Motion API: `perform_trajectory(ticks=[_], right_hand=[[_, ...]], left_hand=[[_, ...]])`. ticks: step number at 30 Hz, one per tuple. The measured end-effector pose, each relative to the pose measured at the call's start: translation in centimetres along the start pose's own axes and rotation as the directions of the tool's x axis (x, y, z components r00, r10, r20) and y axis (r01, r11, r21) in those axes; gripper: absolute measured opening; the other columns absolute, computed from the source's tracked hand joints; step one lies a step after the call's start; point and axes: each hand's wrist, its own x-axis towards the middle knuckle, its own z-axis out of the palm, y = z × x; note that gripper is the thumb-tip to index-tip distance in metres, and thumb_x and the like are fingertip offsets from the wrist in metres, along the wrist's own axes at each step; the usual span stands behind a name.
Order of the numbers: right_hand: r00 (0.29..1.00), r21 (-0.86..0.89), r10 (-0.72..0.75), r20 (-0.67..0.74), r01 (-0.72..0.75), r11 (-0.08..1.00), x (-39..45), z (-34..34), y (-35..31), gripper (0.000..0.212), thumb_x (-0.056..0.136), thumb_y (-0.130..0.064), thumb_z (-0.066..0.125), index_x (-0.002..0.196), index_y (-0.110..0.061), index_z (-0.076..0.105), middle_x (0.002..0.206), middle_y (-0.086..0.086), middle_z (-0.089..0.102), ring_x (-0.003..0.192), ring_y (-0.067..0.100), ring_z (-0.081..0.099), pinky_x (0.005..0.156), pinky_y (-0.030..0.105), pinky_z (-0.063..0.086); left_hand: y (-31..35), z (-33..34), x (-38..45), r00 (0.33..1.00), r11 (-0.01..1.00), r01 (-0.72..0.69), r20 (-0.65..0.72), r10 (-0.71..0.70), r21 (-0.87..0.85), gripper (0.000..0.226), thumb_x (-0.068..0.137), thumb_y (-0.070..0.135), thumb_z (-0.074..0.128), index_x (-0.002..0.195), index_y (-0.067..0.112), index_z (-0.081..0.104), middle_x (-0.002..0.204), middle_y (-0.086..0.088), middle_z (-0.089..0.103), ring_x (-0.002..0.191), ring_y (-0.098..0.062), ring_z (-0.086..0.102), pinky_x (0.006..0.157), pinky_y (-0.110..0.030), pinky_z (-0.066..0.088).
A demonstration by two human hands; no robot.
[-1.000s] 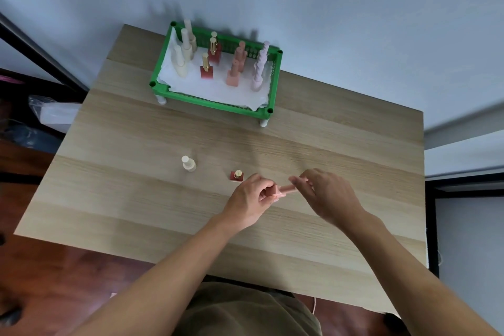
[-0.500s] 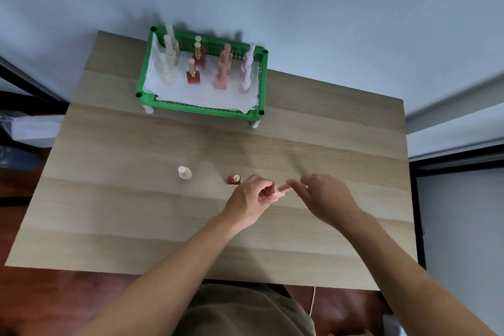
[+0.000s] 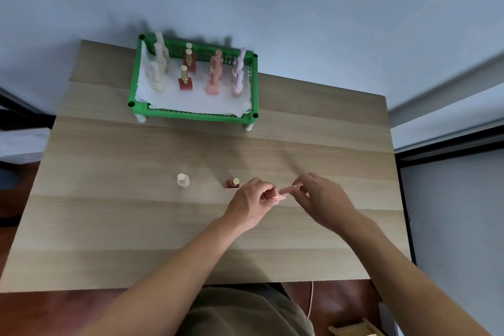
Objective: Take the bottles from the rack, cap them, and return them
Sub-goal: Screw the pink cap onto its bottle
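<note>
Wooden table (image 3: 109, 226) against a pale wall is bearing a green rack (image 3: 191, 114) at its far edge, with cream, red, pink and lilac bottles standing in it. Left hand (image 3: 249, 206) is curling closed around a pink bottle (image 3: 278, 196) above the tabletop; right hand (image 3: 323, 200) is pinching its pink cap (image 3: 296, 186) between fingertips. Cream bottle (image 3: 183, 180) and red bottle (image 3: 232, 183) are standing on the table left of the hands.

L hand (image 3: 252, 204): fingers curled, closed grip | R hand (image 3: 324, 200): fingertips pinched, prob. closed | hands nearly touching
</note>
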Motion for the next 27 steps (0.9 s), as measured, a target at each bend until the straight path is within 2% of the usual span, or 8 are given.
perform_trajectory(ticks=[5,8,10,14,16,18,23,27], right_hand=[[0.99,-0.086,0.135,0.047,-0.131,0.988,-0.2,0.4,-0.4,0.058,0.096,-0.066,0.026,0.093,-0.026,0.069,0.084,-0.005,0.065,0.081,0.022,0.064,0.069,0.037,0.05],[0.995,0.014,0.091,-0.037,-0.09,0.996,-0.7,0.2,-0.5,0.046,0.096,-0.063,0.039,0.106,-0.026,0.063,0.1,-0.009,0.065,0.083,0.014,0.064,0.074,0.037,0.053],[1.0,0.052,-0.007,-0.015,0.008,0.999,-1.2,0.1,-0.5,0.035,0.095,-0.051,0.054,0.12,-0.028,0.059,0.113,-0.012,0.062,0.082,0.008,0.063,0.077,0.036,0.054],[0.998,0.015,-0.055,0.011,0.054,0.998,-1.1,0.3,-0.7,0.026,0.094,-0.025,0.062,0.12,-0.026,0.062,0.117,-0.008,0.061,0.084,0.016,0.066,0.076,0.035,0.052],[1.0,0.011,-0.024,0.0,0.024,1.0,-0.9,0.3,-0.7,0.022,0.097,-0.029,0.058,0.117,-0.023,0.064,0.115,-0.006,0.063,0.087,0.019,0.067,0.078,0.038,0.053],[1.0,0.009,-0.002,0.007,0.002,1.0,-0.6,0.4,-0.5,0.028,0.099,-0.041,0.052,0.114,-0.02,0.065,0.111,-0.004,0.065,0.09,0.02,0.067,0.08,0.041,0.054],[0.998,-0.067,0.057,0.038,-0.055,0.996,0.1,0.7,0.4,0.044,0.099,-0.054,0.039,0.1,-0.02,0.066,0.102,-0.002,0.069,0.087,0.023,0.065,0.07,0.035,0.047],[0.998,-0.026,0.03,0.056,-0.029,0.999,0.2,0.4,1.5,0.044,0.097,-0.06,0.04,0.108,-0.025,0.064,0.105,-0.007,0.066,0.088,0.017,0.065,0.073,0.035,0.049]], left_hand=[[-0.2,-0.3,-0.3,1.0,1.0,-0.01,0.01,0.01,-0.003,0.011,0.084,0.022,0.075,0.088,0.023,0.065,0.091,0.008,0.061,0.079,-0.006,0.061,0.069,-0.012,0.044],[-0.3,-0.3,-0.7,0.999,1.0,-0.027,0.018,0.027,-0.005,0.01,0.085,0.021,0.074,0.087,0.022,0.065,0.09,0.008,0.06,0.078,-0.004,0.06,0.069,-0.011,0.043],[-0.3,-0.2,-0.9,0.999,0.999,-0.036,0.024,0.036,-0.016,0.009,0.085,0.019,0.074,0.088,0.019,0.066,0.091,0.004,0.062,0.08,-0.009,0.063,0.072,-0.019,0.049],[-0.2,-0.4,-0.9,1.0,0.999,-0.025,-0.011,0.025,-0.021,0.009,0.085,0.02,0.075,0.088,0.019,0.066,0.09,0.004,0.061,0.079,-0.01,0.062,0.072,-0.022,0.05],[-0.1,-0.3,-0.9,0.999,0.999,-0.028,-0.022,0.027,-0.025,0.009,0.085,0.02,0.075,0.088,0.02,0.067,0.09,0.004,0.061,0.079,-0.01,0.062,0.071,-0.022,0.05],[0.0,0.0,-0.9,0.999,1.0,-0.024,-0.037,0.023,-0.019,0.009,0.084,0.02,0.075,0.088,0.021,0.067,0.09,0.004,0.061,0.078,-0.009,0.061,0.071,-0.023,0.051],[0.2,0.5,-0.6,0.998,1.0,-0.014,-0.054,0.014,-0.002,0.011,0.084,0.02,0.075,0.092,0.018,0.067,0.093,0.003,0.061,0.079,-0.011,0.062,0.073,-0.029,0.054],[0.4,1.1,-0.5,0.997,1.0,0.003,-0.072,-0.003,0.005,0.011,0.085,0.019,0.075,0.093,0.017,0.067,0.093,0.003,0.062,0.08,-0.012,0.062,0.074,-0.033,0.054]])
